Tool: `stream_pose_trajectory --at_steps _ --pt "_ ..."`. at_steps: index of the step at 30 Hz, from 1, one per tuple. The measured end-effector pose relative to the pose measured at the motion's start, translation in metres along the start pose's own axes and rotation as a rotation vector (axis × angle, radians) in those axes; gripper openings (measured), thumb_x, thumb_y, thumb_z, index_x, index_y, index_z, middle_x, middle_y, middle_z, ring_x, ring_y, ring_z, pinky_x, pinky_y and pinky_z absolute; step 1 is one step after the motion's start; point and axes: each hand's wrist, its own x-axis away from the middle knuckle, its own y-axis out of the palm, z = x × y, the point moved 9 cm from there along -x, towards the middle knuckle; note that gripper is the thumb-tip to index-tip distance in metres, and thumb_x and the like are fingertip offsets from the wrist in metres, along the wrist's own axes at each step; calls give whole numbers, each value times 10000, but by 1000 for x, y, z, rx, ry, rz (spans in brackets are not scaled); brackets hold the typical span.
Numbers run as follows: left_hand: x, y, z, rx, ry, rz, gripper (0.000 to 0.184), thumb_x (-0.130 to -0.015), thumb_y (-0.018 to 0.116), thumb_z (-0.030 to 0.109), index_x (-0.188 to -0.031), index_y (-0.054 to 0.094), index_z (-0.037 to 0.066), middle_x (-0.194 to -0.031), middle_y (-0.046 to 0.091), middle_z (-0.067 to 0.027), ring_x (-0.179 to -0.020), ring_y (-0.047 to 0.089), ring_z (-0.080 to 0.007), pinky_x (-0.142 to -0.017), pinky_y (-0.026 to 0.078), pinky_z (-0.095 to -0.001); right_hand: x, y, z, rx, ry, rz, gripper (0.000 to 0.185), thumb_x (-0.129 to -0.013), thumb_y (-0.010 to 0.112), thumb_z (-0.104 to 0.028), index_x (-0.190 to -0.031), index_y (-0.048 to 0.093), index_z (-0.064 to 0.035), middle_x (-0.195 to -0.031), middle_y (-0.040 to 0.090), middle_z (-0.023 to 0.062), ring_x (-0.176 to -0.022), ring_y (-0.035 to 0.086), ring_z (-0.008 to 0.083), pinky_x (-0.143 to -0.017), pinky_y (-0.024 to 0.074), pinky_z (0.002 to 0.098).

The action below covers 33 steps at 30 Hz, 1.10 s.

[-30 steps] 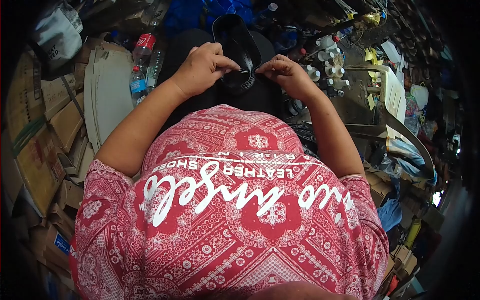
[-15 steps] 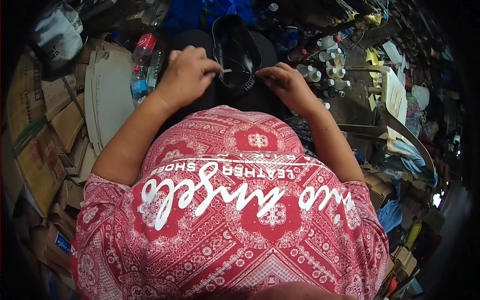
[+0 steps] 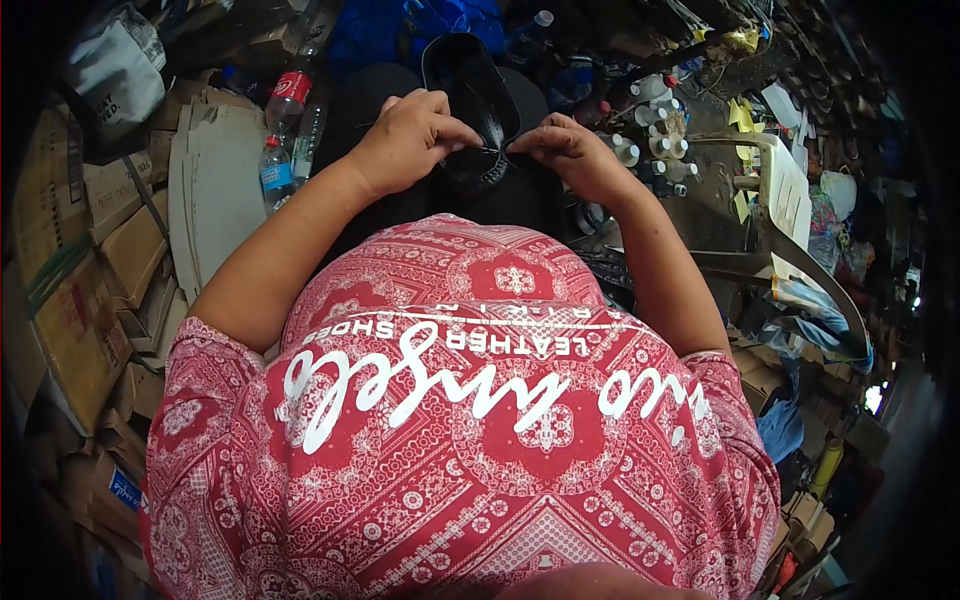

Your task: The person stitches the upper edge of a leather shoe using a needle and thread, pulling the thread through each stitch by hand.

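Note:
A black shoe (image 3: pixel 462 72) rests on my dark-clothed lap, its hollow inside facing up. Ridged stitching shows at its near end. My left hand (image 3: pixel 412 138) reaches over the shoe from the left, with thumb and forefinger pinched together above the near part of the opening. Whatever sits between those fingertips is too small to make out. At the right edge of the shoe, my right hand (image 3: pixel 572 152) has its fingers pressed together in a pinch, close to the left fingertips. What it grips, if anything, is hidden.
Plastic bottles (image 3: pixel 278 172) stand on the left beside stacked grey sheets (image 3: pixel 212 190) and cardboard (image 3: pixel 135 240). Several white-capped bottles (image 3: pixel 658 115) are grouped on the right, near a pale plastic chair (image 3: pixel 785 185). Blue plastic (image 3: pixel 365 30) lies beyond the shoe.
My left hand has moved right, from the shoe's left edge to over its opening, near my right fingertips. A small pale strip by the left fingers no longer shows. My right hand barely shifted.

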Motion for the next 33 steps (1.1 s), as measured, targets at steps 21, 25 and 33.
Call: stream_pose_trajectory --at_steps 21,25,33 --pt "-10 17 -6 133 -7 -54 151 -769 682 45 -875 726 144 -736 527 -36 -745 529 -198 -718 412 -322 -5 6 17 -206 48 -46 278 -790 621 22 -997 732 -127 -809 485 -6 -814 500 115 -790 434 237" --pt "-22 24 -12 208 76 -102 150 -749 690 24 -862 719 118 -738 535 -55 -736 539 -224 -644 446 -314 -12 6 19 -203 25 -76 261 -785 637 13 -991 732 -118 -800 508 -11 -834 507 118 -805 429 237" --pt "-11 5 27 -77 198 -17 119 -744 712 108 -862 715 126 -759 562 -40 -798 560 -220 -743 421 -357 -1 4 -1 -57 -17 -9 253 -783 661 -4 -997 728 -121 -867 587 10 -828 568 148 -763 464 263"
